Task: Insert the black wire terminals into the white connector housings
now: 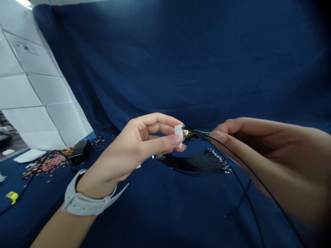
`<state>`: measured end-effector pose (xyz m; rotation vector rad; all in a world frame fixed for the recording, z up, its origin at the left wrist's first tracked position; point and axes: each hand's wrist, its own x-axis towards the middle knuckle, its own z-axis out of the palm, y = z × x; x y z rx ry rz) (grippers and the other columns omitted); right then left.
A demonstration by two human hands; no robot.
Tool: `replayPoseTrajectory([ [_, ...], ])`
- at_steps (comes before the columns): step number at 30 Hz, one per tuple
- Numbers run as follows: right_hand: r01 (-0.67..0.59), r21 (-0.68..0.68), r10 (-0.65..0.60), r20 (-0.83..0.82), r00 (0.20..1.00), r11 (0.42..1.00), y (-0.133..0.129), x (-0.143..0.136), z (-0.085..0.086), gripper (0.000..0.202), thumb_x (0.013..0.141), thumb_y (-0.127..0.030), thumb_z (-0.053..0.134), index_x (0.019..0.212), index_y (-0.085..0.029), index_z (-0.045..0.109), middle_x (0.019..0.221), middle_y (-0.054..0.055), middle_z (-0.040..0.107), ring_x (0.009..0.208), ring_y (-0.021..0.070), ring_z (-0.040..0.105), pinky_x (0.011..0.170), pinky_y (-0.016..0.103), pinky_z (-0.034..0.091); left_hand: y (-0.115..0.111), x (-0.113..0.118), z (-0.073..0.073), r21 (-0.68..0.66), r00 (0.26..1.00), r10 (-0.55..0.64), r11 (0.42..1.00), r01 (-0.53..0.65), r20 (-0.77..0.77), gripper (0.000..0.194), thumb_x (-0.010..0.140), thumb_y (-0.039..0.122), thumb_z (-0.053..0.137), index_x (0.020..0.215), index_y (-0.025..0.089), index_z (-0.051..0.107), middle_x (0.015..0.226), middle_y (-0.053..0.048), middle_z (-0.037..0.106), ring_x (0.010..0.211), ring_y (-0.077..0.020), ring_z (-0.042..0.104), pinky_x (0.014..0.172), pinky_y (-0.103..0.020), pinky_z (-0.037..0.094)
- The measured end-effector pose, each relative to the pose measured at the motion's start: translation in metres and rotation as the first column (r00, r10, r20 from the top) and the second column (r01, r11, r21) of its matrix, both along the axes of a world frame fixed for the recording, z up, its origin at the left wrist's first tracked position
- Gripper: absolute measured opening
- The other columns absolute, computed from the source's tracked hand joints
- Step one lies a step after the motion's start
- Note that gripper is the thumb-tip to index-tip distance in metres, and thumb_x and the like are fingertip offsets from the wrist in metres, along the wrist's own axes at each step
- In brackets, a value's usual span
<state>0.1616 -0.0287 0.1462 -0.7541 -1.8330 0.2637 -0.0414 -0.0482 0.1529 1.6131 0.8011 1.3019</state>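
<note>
Pinched between the thumb and fingers of my left hand [152, 136] is a small white plastic connector housing [178, 134]. Black wires [232, 168] run out of its right side and curve down to the lower right edge. My right hand [266, 148] is closed, thumb against forefinger, on a thin wire [205, 132] that looks yellowish; its far end near the housing is hard to make out. Below and behind the hands lies a bundle of black wires [191, 163] with shiny metal tips. A second dark bundle [191, 132] with pale ends shows between the hands.
On the left of the blue cloth [155, 213] are a black power adapter [80, 151] with a cable, scattered colourful bits [49, 163], a white sheet [29, 155], a rubber band [99, 148] and a yellow tag [12, 197]. A blue curtain [196, 62] hangs behind.
</note>
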Motion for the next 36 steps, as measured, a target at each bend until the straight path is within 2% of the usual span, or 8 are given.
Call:
replayPoseTrajectory([
  [9,0.006,-0.016,-0.006,0.014,1.0,1.0,-0.0006,-0.005,0.0038,0.022,0.08,-0.036,0.062,0.061,-0.027,0.065,0.044,-0.004,0.053,0.034,0.0066,0.042,0.028,0.017,0.027,0.0002,0.0016,-0.0003,0.0,1.0,-0.004,1.0,0.004,0.007,0.015,0.078,0.022,0.074,0.092,0.024,0.07,0.082,0.005,0.069,0.078,-0.0072,0.07,0.063,-0.007,0.05],
  [16,0.046,0.035,-0.046,0.012,0.999,0.998,-0.004,-0.0033,0.0046,0.024,0.081,-0.037,0.06,0.06,-0.027,0.063,0.043,-0.004,0.053,0.034,0.0084,0.045,0.027,0.019,0.028,0.0011,0.0014,-0.0005,-0.005,0.999,-0.034,0.999,0.034,0.023,0.016,0.078,0.021,0.074,0.093,0.023,0.069,0.081,0.005,0.069,0.079,-0.0077,0.07,0.066,-0.007,0.052],
  [20,0.121,0.077,-0.123,0.03,0.992,0.99,-0.0035,-0.0031,0.0039,0.022,0.083,-0.038,0.06,0.064,-0.028,0.065,0.051,-0.004,0.06,0.039,0.0111,0.054,0.028,0.02,0.031,0.0012,0.0021,-0.0017,-0.008,0.999,-0.031,0.999,0.031,0.024,0.016,0.079,0.017,0.072,0.093,0.023,0.069,0.081,0.005,0.068,0.078,-0.0081,0.07,0.065,-0.008,0.052],
  [23,0.123,0.075,-0.124,0.015,0.992,0.99,-0.0034,-0.0019,0.0019,0.023,0.083,-0.039,0.06,0.063,-0.027,0.064,0.054,-0.004,0.063,0.041,0.0116,0.057,0.027,0.021,0.028,0.0012,0.0031,-0.0022,-0.007,0.999,-0.027,1.0,0.027,0.029,0.016,0.079,0.013,0.072,0.092,0.023,0.07,0.081,0.005,0.069,0.078,-0.0081,0.07,0.067,-0.008,0.052],
  [28,0.148,0.152,-0.157,0.049,0.986,0.977,-0.0048,0.0009,0.0004,0.02,0.085,-0.04,0.059,0.07,-0.03,0.068,0.06,-0.004,0.065,0.045,0.0089,0.056,0.028,0.018,0.03,0.0014,0.0057,-0.0019,0.011,0.999,0.022,1.0,-0.022,0.036,0.017,0.077,0.011,0.073,0.089,0.021,0.07,0.079,0.004,0.071,0.075,-0.0091,0.07,0.065,-0.01,0.052],
  [36,0.127,0.166,-0.132,0.022,0.991,0.978,-0.0037,-0.0009,-0.0013,0.015,0.084,-0.037,0.061,0.071,-0.032,0.066,0.059,-0.009,0.065,0.044,0.0036,0.055,0.033,0.009,0.038,0.0015,0.0056,-0.0024,0.002,0.999,0.028,1.0,-0.028,0.033,0.018,0.077,0.01,0.073,0.09,0.021,0.069,0.08,0.005,0.07,0.075,-0.0086,0.07,0.066,-0.009,0.052],
])
